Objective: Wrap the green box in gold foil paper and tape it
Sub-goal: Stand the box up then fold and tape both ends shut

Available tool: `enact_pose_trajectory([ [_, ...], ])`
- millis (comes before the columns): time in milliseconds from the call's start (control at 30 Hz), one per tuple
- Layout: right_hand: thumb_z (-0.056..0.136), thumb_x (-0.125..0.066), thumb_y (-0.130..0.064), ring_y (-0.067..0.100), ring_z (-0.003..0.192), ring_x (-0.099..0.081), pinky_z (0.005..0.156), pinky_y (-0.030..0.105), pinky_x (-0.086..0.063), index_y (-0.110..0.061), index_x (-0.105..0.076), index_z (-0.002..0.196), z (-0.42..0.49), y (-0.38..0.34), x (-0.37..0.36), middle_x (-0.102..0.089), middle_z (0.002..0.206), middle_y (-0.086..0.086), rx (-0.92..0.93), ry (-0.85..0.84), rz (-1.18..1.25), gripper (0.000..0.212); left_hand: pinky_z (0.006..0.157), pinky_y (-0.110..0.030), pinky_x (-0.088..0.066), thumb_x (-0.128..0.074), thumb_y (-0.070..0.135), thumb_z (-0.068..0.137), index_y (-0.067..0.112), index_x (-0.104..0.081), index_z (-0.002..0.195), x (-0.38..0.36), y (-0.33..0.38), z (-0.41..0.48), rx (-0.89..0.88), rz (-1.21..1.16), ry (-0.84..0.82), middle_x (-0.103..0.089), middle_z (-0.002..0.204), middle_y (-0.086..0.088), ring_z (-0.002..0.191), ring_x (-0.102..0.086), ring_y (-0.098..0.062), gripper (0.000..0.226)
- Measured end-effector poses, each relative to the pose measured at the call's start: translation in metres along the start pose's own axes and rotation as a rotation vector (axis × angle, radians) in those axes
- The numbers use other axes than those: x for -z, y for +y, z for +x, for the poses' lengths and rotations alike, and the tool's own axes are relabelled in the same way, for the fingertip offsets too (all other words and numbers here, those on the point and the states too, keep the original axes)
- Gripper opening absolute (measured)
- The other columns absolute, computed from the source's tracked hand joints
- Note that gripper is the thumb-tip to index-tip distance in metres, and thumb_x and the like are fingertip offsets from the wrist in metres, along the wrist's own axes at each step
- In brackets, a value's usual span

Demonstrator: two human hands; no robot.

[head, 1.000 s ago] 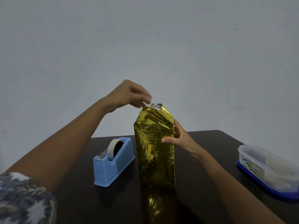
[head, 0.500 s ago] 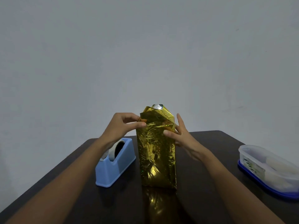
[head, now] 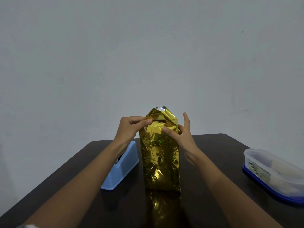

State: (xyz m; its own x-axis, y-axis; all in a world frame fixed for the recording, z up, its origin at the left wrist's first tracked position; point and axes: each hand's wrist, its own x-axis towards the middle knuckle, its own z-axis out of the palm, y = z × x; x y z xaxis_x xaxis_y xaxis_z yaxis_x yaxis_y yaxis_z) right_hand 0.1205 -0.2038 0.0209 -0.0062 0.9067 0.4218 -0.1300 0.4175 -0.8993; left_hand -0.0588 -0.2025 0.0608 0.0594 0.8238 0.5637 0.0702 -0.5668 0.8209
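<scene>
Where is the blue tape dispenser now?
In the head view, the blue tape dispenser stands on the dark table, just left of the gold-wrapped box, partly behind the left forearm.

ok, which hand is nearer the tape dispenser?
Left. The left hand pinches the top left of the wrapped box, just above the tape dispenser. The right hand holds its right side, the box between it and the dispenser.

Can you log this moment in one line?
left hand: pinches foil top | right hand: holds wrapped box, thumb on front | tape dispenser: untouched
</scene>
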Motion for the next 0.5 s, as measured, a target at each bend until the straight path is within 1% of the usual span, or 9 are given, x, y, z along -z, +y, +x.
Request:
enact_pose_trajectory([
  [33, 0.064, -0.076, -0.033, 0.023, 0.13, -0.039, 0.084, 0.023, -0.04, -0.04, 0.002, 0.147, 0.0, 0.001, -0.001, -0.037, 0.145, 0.011, 0.004, 0.013, -0.003, 0.114, 0.068, -0.02, -0.055, -0.071, 0.01, 0.08, 0.007, -0.075, 0.089, -0.002, -0.001, 0.0, 0.001, -0.011, 0.005, -0.074, 0.077, -0.002, 0.073, -0.069, -0.013, 0.01],
  [133, 0.058, -0.076, -0.035, 0.021, 0.123, -0.044, 0.074, 0.018, -0.043, -0.042, -0.003, 0.147, 0.0, 0.001, -0.003, -0.041, 0.141, 0.012, 0.026, 0.039, 0.0, 0.115, 0.067, -0.019, -0.053, -0.069, 0.012, 0.082, 0.007, -0.074, 0.095, -0.008, -0.004, -0.002, 0.019, -0.045, 0.019, -0.075, 0.078, 0.0, 0.073, -0.069, -0.011, 0.014],
  [233, 0.058, -0.077, -0.034, 0.025, 0.126, -0.045, 0.079, 0.023, -0.044, -0.043, -0.006, 0.146, 0.001, 0.001, -0.002, -0.04, 0.142, 0.013, 0.034, 0.06, 0.011, 0.114, 0.068, -0.02, -0.054, -0.069, 0.012, 0.083, 0.011, -0.073, 0.098, -0.012, -0.005, -0.003, 0.046, -0.071, 0.04, -0.075, 0.082, -0.001, 0.076, -0.07, -0.012, 0.016],
  [300, 0.067, -0.078, -0.027, 0.024, 0.123, -0.045, 0.079, 0.023, -0.044, -0.042, -0.006, 0.147, 0.0, 0.001, -0.001, -0.039, 0.143, 0.013, 0.04, 0.066, 0.014, 0.108, 0.072, -0.022, -0.055, -0.07, 0.01, 0.081, 0.012, -0.07, 0.109, -0.014, -0.005, -0.002, 0.062, -0.086, 0.06, -0.074, 0.095, 0.0, 0.087, -0.069, -0.013, 0.027],
  [367, 0.074, -0.076, -0.02, 0.018, 0.116, -0.046, 0.071, 0.017, -0.044, -0.04, -0.006, 0.148, 0.001, 0.002, 0.0, -0.041, 0.142, 0.012, 0.046, 0.066, 0.012, 0.103, 0.084, -0.026, -0.055, -0.074, 0.013, 0.078, 0.014, -0.061, 0.124, -0.015, -0.007, 0.001, 0.109, -0.067, 0.113, -0.064, 0.116, 0.004, 0.108, -0.06, -0.012, 0.048],
  [400, 0.075, -0.075, -0.02, 0.017, 0.114, -0.046, 0.069, 0.015, -0.043, -0.04, -0.005, 0.148, 0.001, 0.002, 0.001, -0.041, 0.142, 0.011, 0.042, 0.064, 0.009, 0.103, 0.089, -0.031, -0.053, -0.076, 0.015, 0.077, 0.016, -0.056, 0.13, -0.015, -0.008, 0.002, 0.144, -0.047, 0.141, -0.058, 0.122, 0.003, 0.115, -0.056, -0.014, 0.057],
  [433, 0.075, -0.075, -0.022, 0.017, 0.115, -0.046, 0.07, 0.015, -0.043, -0.04, -0.005, 0.148, 0.001, 0.002, 0.001, -0.04, 0.142, 0.011, 0.036, 0.061, 0.003, 0.103, 0.091, -0.035, -0.053, -0.077, 0.018, 0.076, 0.017, -0.053, 0.132, -0.015, -0.009, 0.004, 0.176, -0.04, 0.161, -0.055, 0.127, 0.0, 0.117, -0.055, -0.017, 0.061],
  [467, 0.074, -0.075, -0.024, 0.018, 0.118, -0.045, 0.074, 0.017, -0.044, -0.04, -0.005, 0.148, 0.0, 0.001, 0.0, -0.038, 0.144, 0.011, 0.03, 0.055, -0.003, 0.103, 0.089, -0.036, -0.054, -0.077, 0.019, 0.076, 0.017, -0.053, 0.132, -0.016, -0.009, 0.004, 0.193, -0.049, 0.172, -0.055, 0.13, -0.003, 0.117, -0.056, -0.021, 0.062],
  [500, 0.073, -0.074, -0.027, 0.02, 0.123, -0.043, 0.081, 0.02, -0.044, -0.04, -0.005, 0.148, -0.001, 0.001, 0.0, -0.036, 0.146, 0.01, 0.022, 0.048, -0.01, 0.102, 0.085, -0.035, -0.055, -0.077, 0.019, 0.075, 0.017, -0.054, 0.13, -0.017, -0.01, 0.004, 0.194, -0.063, 0.18, -0.056, 0.13, -0.006, 0.114, -0.059, -0.023, 0.059],
])
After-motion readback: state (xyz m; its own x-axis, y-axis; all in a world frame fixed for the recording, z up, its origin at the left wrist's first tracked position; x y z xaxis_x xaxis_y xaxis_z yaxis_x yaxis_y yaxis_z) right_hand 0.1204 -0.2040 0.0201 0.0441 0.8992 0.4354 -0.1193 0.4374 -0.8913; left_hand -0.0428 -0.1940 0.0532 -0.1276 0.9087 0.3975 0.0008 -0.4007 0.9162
